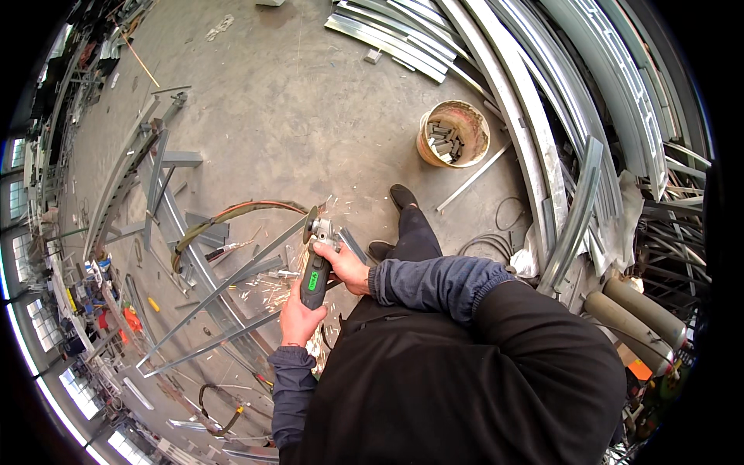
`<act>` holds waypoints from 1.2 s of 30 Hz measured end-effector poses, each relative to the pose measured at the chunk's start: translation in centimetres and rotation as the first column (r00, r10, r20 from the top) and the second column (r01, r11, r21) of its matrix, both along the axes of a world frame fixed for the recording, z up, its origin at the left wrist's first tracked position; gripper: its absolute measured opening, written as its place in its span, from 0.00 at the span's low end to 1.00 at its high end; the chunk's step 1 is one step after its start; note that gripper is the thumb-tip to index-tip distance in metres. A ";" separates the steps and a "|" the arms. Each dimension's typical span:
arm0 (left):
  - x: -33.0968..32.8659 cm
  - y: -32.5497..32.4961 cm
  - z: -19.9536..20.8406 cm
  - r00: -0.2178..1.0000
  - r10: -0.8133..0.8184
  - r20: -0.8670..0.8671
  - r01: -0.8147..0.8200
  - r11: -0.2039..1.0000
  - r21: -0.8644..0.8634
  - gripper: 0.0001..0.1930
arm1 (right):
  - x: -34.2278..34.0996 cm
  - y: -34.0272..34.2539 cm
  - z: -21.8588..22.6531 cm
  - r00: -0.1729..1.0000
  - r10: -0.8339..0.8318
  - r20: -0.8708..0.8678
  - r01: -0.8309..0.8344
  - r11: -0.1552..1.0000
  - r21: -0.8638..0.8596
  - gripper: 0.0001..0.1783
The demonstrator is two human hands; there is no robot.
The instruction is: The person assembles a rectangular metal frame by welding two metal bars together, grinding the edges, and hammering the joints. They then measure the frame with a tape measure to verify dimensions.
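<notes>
Sparks (267, 294) are flying, folks: the angle grinder (313, 273) is sitting between both hands, disc right by a thin metal bar (267, 253). Left hand (299, 318) is wrapping its fingers around the rear body, right hand (350, 268) is clutching near the head.

A bucket (473, 126) of metal offcuts (444, 145) stands on the floor (256, 108). Silvery strips (391, 40) lie beyond it, long profiles (580, 101) to its right. Two cylinders (645, 313) lie side by side, lower right. Windows (45, 324) line the left.
</notes>
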State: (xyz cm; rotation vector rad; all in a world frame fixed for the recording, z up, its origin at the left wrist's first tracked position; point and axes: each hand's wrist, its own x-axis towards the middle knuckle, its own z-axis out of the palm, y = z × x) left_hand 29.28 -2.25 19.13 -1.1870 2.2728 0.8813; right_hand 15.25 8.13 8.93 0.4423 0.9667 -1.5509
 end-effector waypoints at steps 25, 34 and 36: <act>-0.2 0.9 -0.3 1.000 0.013 0.001 -0.013 0.999 0.029 0.47 | -1.3 0.8 1.1 1.000 0.003 -0.005 -0.004 0.999 -0.042 0.38; 1.0 1.7 -0.4 0.999 0.015 -0.039 -0.016 1.000 -0.006 0.48 | -0.7 1.1 0.8 0.998 0.058 -0.010 -0.059 0.998 -0.014 0.37; 1.0 1.8 -0.5 0.999 0.028 -0.032 -0.028 1.000 0.003 0.49 | -0.7 1.0 0.7 0.998 0.066 -0.006 -0.066 0.998 0.012 0.38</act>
